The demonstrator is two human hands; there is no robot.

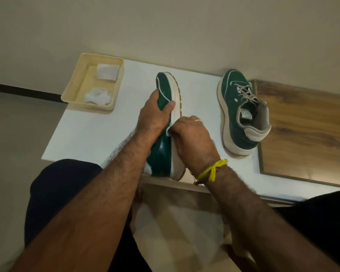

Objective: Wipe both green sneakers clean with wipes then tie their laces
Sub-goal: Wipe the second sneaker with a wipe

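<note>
Hands (190, 138) wiping sneaker (163, 154), tray (71, 89) holding wipes (107, 72)

Dim, warm indoor light w/ a yellowish cast; white tabletop (98, 124) is the brightest area. Soft shadows fall just beside the tray (92, 81) on it. Forearms nearest the lens blur slightly; wide-angle distortion bends lines toward frame edges.
</note>
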